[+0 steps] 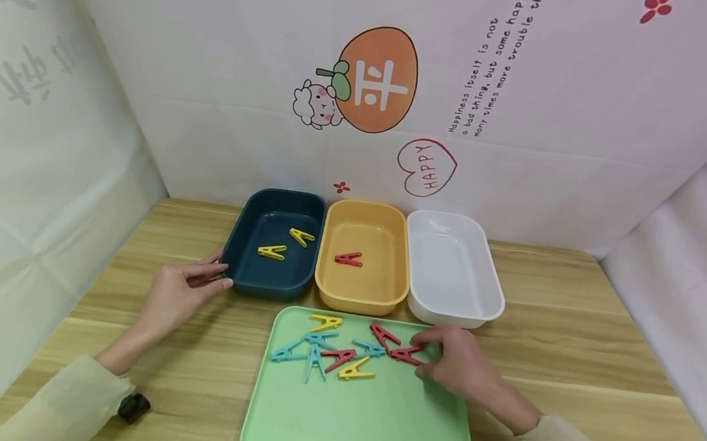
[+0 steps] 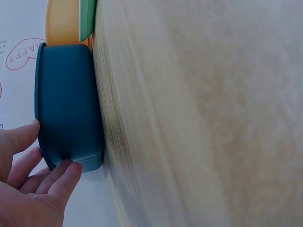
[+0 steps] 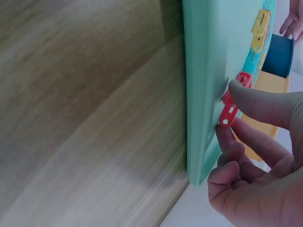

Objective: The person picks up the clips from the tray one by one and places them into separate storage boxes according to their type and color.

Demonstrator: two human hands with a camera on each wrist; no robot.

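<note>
My left hand (image 1: pixel 176 296) rests its extended fingers against the near left side of the navy bin (image 1: pixel 271 291); the left wrist view shows the thumb at the rim (image 2: pixel 38 94). Two yellow clothespins (image 1: pixel 271 252) lie in that bin. My right hand (image 1: pixel 461 362) is over the green tray (image 1: pixel 365 427), thumb and index finger spread about a red clothespin (image 1: pixel 406 355). In the right wrist view the thumb partly hides the red clothespins (image 3: pixel 228 115). Beside it on the tray are more red, blue (image 1: pixel 314 362) and yellow clothespins (image 1: pixel 356 369).
A yellow bin (image 1: pixel 361 306) with one red clothespin (image 1: pixel 348 258) stands against the navy one. To its right is a white bin (image 1: pixel 453 317). All three stand behind the tray on a wooden table (image 1: pixel 572 341). Printed white cloth (image 1: pixel 242 117) hangs behind and at the sides.
</note>
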